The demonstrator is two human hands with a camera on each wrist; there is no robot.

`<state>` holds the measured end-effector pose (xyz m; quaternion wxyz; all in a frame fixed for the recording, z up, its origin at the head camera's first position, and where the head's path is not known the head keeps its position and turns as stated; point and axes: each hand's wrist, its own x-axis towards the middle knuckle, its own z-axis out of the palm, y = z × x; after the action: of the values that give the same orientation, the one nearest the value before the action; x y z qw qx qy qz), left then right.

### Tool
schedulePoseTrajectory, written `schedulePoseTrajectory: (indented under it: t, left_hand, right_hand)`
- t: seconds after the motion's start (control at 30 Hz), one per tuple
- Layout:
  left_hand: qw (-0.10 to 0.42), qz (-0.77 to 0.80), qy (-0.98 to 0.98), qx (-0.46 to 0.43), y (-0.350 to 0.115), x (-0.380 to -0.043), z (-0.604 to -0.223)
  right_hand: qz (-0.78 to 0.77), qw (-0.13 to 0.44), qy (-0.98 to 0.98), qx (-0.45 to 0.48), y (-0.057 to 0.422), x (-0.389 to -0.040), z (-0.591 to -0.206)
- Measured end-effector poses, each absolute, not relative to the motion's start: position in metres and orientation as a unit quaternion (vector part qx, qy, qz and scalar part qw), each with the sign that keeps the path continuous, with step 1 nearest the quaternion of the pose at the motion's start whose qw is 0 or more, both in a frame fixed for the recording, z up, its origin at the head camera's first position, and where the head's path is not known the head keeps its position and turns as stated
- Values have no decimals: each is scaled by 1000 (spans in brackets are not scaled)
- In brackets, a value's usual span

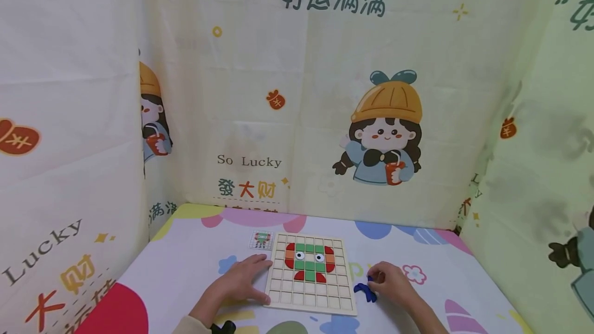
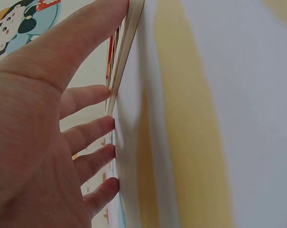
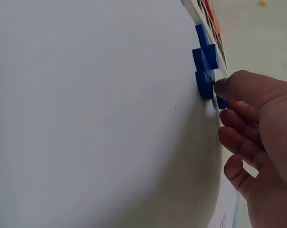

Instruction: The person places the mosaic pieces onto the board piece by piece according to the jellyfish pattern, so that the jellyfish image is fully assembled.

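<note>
A square wooden grid board (image 1: 287,299) lies on the table, bearing a figure of green tiles (image 1: 310,266), red tiles (image 1: 290,257) with curved edges, orange tiles and two eye tiles (image 1: 299,255). My left hand (image 1: 237,278) rests at the board's left edge, thumb near the front corner and fingers spread fairly straight; in the left wrist view the thumb (image 2: 86,35) touches the rim. To the right of the board, my right hand (image 1: 393,286) pinches a small blue piece (image 3: 221,102) between thumb and forefinger. Several more blue pieces (image 1: 366,291) lie in a cluster right beside those fingertips.
A small printed card (image 1: 261,240) with a similar figure lies by the board's back left corner. The patterned tabletop (image 1: 185,272) is enclosed by printed cloth walls (image 1: 241,117) at the back and both sides. Something black (image 1: 225,328) shows near my left wrist.
</note>
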<state>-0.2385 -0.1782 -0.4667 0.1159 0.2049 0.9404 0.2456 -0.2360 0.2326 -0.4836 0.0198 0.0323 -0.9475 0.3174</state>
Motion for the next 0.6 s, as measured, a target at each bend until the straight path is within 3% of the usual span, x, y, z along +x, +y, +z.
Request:
schedulePoseTrajectory:
  t: [0.37,0.6]
  left_hand:
    - [115,247,941,202,-180,-239,-469]
    - [113,248,939,210,-179,-239,-468]
  right_hand:
    - [330,25,-934,136,204,-236,-478]
    - [348,-1,-920,180,180,-235,-476]
